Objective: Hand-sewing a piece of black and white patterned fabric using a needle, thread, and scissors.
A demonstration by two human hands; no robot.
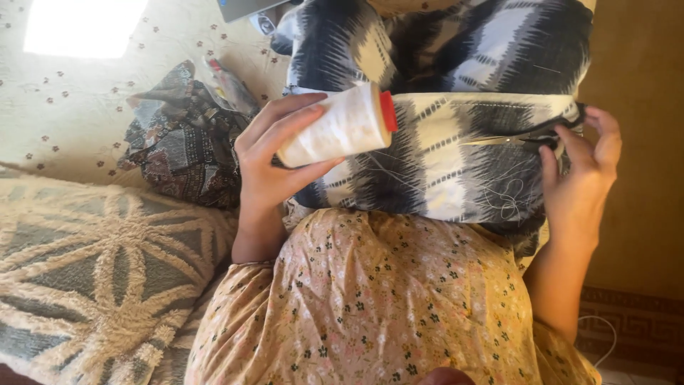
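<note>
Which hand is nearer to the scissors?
Right. The right hand has its fingers at the scissors handles; the left hand is across the patterned cloth, holding a white thread spool.

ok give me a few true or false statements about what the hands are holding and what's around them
1. The left hand holds a white thread spool with a red end. True.
2. The right hand holds black-handled scissors. True.
3. The scissors lie on the tufted cream and grey cushion. False: they are against the black, grey and white patterned fabric.
4. The spool's thread is blue. False: it is white.
</note>
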